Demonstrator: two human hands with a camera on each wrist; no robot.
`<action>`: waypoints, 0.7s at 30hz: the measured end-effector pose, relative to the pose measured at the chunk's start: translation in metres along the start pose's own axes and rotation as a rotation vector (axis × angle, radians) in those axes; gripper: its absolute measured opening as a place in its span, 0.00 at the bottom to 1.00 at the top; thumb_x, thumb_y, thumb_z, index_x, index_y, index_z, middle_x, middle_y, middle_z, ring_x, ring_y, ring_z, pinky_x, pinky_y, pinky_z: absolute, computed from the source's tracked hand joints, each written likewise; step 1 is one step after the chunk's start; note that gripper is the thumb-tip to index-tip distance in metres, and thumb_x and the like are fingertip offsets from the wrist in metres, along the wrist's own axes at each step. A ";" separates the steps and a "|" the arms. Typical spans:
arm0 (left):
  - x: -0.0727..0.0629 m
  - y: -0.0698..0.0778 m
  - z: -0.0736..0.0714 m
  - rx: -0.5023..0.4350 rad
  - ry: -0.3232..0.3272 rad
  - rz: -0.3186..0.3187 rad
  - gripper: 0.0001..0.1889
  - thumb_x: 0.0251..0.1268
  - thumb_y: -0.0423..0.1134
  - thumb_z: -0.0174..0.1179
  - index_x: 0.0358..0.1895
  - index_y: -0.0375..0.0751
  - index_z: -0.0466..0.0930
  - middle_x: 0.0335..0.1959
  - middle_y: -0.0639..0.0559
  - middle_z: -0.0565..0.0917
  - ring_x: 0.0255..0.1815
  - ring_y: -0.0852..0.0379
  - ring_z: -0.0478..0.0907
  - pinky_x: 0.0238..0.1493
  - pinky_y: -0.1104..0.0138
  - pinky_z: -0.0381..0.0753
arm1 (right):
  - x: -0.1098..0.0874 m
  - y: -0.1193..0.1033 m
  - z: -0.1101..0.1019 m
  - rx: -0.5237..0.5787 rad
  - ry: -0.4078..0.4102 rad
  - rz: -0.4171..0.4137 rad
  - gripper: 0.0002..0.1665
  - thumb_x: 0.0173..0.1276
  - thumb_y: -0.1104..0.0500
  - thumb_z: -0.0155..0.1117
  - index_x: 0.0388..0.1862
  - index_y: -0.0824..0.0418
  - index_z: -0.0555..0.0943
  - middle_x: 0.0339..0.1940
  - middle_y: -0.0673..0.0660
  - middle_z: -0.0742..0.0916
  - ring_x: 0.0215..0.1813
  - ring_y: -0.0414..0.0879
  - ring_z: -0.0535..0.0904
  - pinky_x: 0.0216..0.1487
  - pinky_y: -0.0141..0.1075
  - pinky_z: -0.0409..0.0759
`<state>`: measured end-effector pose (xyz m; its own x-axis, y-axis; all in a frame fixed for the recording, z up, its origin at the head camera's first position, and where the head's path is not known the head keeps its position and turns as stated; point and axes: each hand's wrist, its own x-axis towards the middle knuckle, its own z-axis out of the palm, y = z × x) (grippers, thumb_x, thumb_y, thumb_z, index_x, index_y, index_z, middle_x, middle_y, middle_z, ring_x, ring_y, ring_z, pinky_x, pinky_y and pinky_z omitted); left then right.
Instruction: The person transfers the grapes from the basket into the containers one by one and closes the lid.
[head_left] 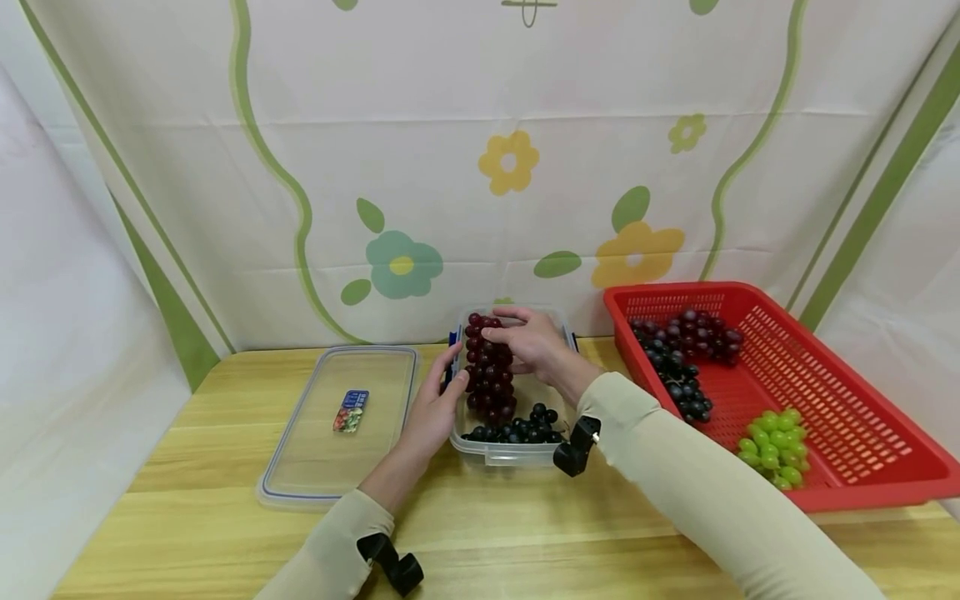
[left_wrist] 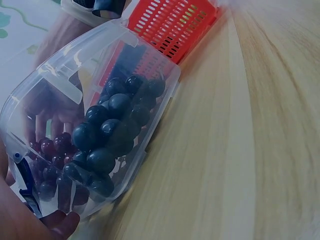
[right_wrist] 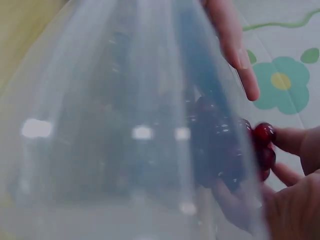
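A clear plastic food container (head_left: pixel 517 450) with blue side clasps stands in front of me. My left hand (head_left: pixel 431 408) grips its left wall, thumb over the rim, close to a blue clasp (left_wrist: pixel 27 187). A bunch of dark red grapes (head_left: pixel 489 375) stands along the container's left side. My right hand (head_left: pixel 536 343) holds that bunch near its far end, thumb and fingers around the grapes; the right wrist view shows the fingertips against the red grapes (right_wrist: pixel 265 150). Black grapes (head_left: pixel 525 429) lie at the container's near end, seen through its wall in the left wrist view.
The container's clear lid (head_left: pixel 307 450), with a small label, lies flat on the wooden table (head_left: pixel 480 533) at left. A red basket (head_left: pixel 840 400) on the right holds dark grapes (head_left: pixel 697 337) and green grapes (head_left: pixel 776 446). A flowered cloth (head_left: pixel 450 167) hangs behind the table.
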<state>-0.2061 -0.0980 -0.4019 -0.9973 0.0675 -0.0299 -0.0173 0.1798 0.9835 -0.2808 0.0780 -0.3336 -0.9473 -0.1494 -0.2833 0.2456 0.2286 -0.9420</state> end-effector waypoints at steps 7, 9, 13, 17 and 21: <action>0.000 0.000 0.000 -0.001 0.008 0.004 0.27 0.87 0.49 0.46 0.83 0.68 0.59 0.89 0.53 0.52 0.89 0.37 0.50 0.82 0.30 0.50 | 0.002 0.000 -0.007 -0.060 -0.074 0.001 0.30 0.77 0.51 0.69 0.76 0.47 0.77 0.75 0.56 0.81 0.73 0.58 0.78 0.68 0.59 0.83; -0.001 0.000 0.000 0.007 0.010 0.003 0.27 0.87 0.49 0.46 0.83 0.68 0.59 0.89 0.53 0.52 0.89 0.37 0.49 0.82 0.30 0.50 | 0.002 0.000 -0.008 -0.081 -0.090 -0.006 0.31 0.76 0.53 0.70 0.76 0.47 0.77 0.76 0.57 0.80 0.73 0.58 0.78 0.69 0.59 0.82; 0.000 -0.001 0.000 0.017 0.010 0.008 0.27 0.87 0.49 0.46 0.83 0.67 0.59 0.89 0.53 0.52 0.89 0.38 0.48 0.82 0.30 0.50 | 0.000 0.001 -0.007 -0.132 -0.112 0.016 0.34 0.73 0.59 0.73 0.76 0.47 0.78 0.78 0.58 0.78 0.73 0.57 0.78 0.67 0.56 0.84; 0.000 -0.001 0.000 0.013 0.006 0.014 0.27 0.87 0.48 0.46 0.83 0.67 0.59 0.89 0.54 0.52 0.89 0.38 0.49 0.83 0.30 0.51 | 0.001 0.003 -0.005 -0.137 -0.118 0.065 0.36 0.71 0.61 0.74 0.77 0.47 0.77 0.76 0.60 0.79 0.69 0.56 0.81 0.61 0.51 0.88; 0.000 -0.001 0.000 0.007 0.006 0.008 0.27 0.88 0.48 0.46 0.83 0.68 0.59 0.89 0.54 0.52 0.89 0.38 0.48 0.83 0.30 0.50 | 0.000 0.004 -0.006 -0.128 -0.136 0.081 0.37 0.71 0.60 0.74 0.78 0.46 0.76 0.75 0.61 0.79 0.67 0.57 0.83 0.55 0.49 0.91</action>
<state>-0.2060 -0.0981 -0.4027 -0.9978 0.0633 -0.0214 -0.0092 0.1866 0.9824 -0.2813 0.0844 -0.3362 -0.8870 -0.2519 -0.3870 0.2835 0.3644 -0.8870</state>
